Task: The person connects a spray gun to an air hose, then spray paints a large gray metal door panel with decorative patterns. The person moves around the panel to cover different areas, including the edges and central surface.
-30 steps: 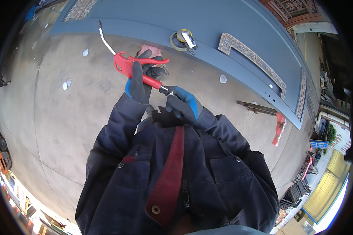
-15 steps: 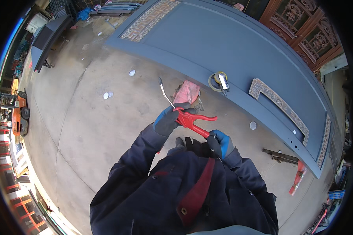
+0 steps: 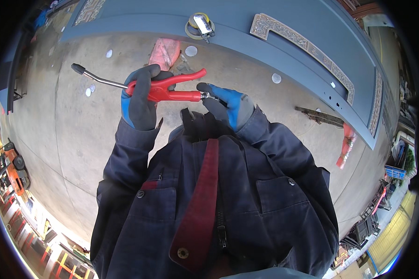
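The red air blow gun (image 3: 165, 91) lies roughly level in front of the person's chest, above the concrete floor (image 3: 56, 139), its long axis running left to right. Its thin metal nozzle (image 3: 97, 79), dark-tipped and slightly bent, points left and a little far. The body is bright red with a curved trigger lever on its far side and a metal fitting at the right end. The left hand (image 3: 139, 100), gloved dark and blue, has its grip clenched around the body; the right hand (image 3: 226, 104) pinches the fitting. A blue door panel (image 3: 284, 18) lies beyond.
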A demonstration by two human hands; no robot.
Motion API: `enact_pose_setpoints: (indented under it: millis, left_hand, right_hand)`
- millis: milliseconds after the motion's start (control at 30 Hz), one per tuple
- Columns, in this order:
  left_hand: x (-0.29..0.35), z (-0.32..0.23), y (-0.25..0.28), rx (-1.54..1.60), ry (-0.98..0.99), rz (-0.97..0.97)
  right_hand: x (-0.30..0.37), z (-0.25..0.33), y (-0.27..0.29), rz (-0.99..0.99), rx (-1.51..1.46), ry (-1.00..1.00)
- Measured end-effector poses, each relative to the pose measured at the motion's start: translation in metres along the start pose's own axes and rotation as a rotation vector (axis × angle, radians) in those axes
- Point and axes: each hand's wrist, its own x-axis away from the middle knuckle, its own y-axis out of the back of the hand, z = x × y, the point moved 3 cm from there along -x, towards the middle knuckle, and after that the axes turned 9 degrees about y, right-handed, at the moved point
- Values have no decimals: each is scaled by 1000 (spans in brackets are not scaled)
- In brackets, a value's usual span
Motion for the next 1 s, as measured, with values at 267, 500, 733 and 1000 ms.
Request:
enact_pose_setpoints:
  millis: [267, 500, 733, 1000]
  left_hand:
    - [5, -16, -26, -90, -249, 27]
    - [12, -23, -35, -142, -341, 134]
    - [21, -30, -28, -49, -317, 33]
    - [34, -36, -17, -82, -277, -14]
  right_hand:
    - [22, 33, 21, 92, -38, -79]
    - [22, 45, 23, 159, 68, -25]
    - [24, 60, 18, -30, 161, 9]
    - [20, 69, 8, 25, 633, 223]
